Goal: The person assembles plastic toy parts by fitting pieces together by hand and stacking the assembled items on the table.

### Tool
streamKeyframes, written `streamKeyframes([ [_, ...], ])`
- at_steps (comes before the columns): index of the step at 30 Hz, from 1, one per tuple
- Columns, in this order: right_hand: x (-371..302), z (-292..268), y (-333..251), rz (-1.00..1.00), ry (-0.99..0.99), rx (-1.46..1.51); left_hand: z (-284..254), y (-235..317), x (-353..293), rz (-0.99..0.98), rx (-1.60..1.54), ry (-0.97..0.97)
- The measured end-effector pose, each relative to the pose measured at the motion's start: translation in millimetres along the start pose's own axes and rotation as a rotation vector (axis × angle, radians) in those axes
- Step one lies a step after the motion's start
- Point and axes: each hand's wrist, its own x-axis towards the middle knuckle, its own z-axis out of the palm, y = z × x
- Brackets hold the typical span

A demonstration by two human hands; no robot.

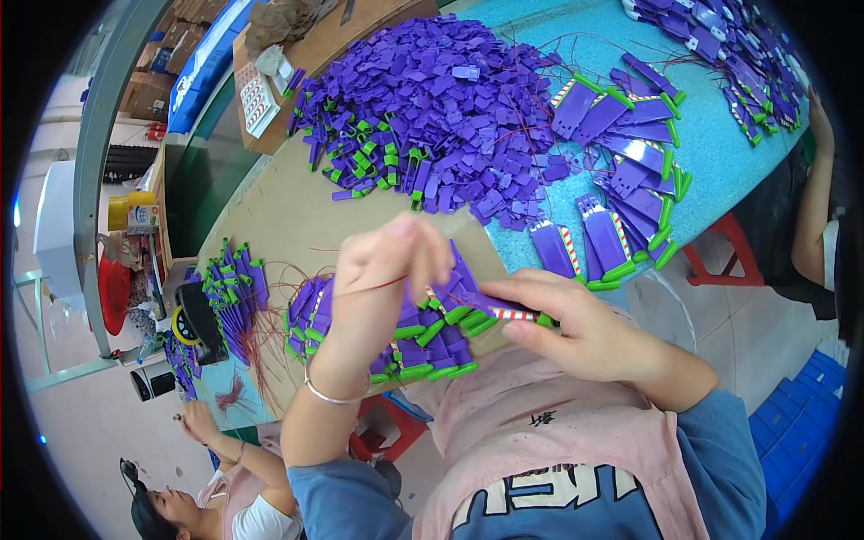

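Observation:
My right hand [580,328] grips a flat purple plastic piece [479,302] with a green end and a red-and-white striped edge. My left hand [387,261], slightly blurred, is raised beside it with its fingers pinched together. A thin red wire [369,289] runs across that hand toward the purple piece and seems to be held in it. Just below both hands, several similar purple pieces with green ends [436,346] lie overlapping at the table's near edge. The left fingertips are too smeared to show exactly how they grip the wire.
A large heap of small purple parts [441,90] covers the table's far middle. Finished-looking striped pieces [639,193] fan out at right; more [236,297] are bundled at left with red wires. A fan-shaped black device [200,322] and a co-worker [193,504] are at left; another person's arm [817,171] is at right.

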Motion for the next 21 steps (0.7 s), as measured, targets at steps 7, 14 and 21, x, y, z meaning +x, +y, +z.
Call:
streamKeyframes([
  [7, -5, 0, 2, 0.053, 0.042, 0.045, 12, -50, 36, 0.472, 1.586, -0.12],
  [14, -6, 4, -4, 0.378, 0.037, 0.467, 10, -51, 41, 0.492, 1.752, -0.168],
  [21, 1, 4, 1, 0.377, 0.195, 0.374, 35, -7, -13, -0.041, 0.559, 0.139],
])
